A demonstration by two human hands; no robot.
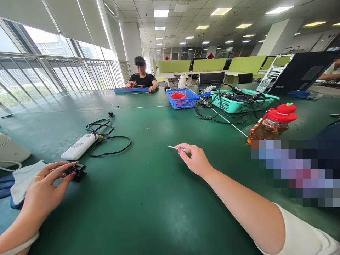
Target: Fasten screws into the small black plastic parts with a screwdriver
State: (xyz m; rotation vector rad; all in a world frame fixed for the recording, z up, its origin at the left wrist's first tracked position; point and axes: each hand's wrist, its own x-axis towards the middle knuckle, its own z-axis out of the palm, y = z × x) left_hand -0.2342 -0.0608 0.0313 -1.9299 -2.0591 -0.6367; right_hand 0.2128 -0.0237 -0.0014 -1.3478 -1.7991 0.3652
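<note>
My left hand [51,180] is closed around a small black part [77,172] at the left of the green table [148,219]; its exact kind I cannot make out. A screwdriver [180,149] with a thin metal shaft and a pale handle lies in the pinch of my right hand [193,159], over the middle of the table. Its tip points left. Beyond my left hand is a white power bank [79,146], with a black cord [113,154] looped beside it.
A blue basket [183,102] and a green basket [231,106] full of cables stand further back. To the right are a red-lidded bottle [273,124] and a tilted black monitor-like panel [305,72]. A grey-blue cloth [25,177] lies left. Another person [142,76] sits across the table.
</note>
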